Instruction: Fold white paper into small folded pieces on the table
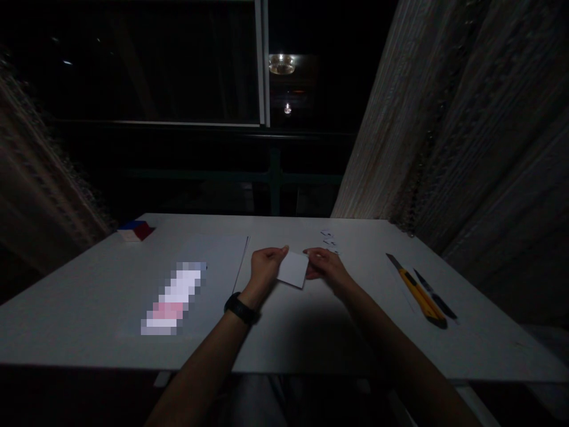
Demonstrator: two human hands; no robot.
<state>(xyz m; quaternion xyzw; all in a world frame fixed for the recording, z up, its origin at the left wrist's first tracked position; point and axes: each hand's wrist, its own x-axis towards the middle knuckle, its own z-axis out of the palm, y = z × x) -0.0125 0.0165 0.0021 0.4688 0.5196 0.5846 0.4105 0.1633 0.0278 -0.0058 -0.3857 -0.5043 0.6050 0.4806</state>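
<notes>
A small square of white paper (293, 270) is held up over the middle of the table. My left hand (265, 264) pinches its left edge, thumb on top; a dark watch (240, 307) is on that wrist. At the paper's upper right corner, the fingers of my right hand (328, 267) are closed on it. Just beyond my right hand lie several small paper pieces with dark marks (329, 240). The dim light hides the finer details of the fingers.
On the right lie a yellow utility knife (420, 293) and a dark slim knife or pen-like tool (435, 295). Larger white sheets (222, 273) and a blurred-out lit phone-like shape (175, 299) lie left. A red, white and blue block (136, 230) sits far left. Curtains (373, 118) hang behind the table (89, 320).
</notes>
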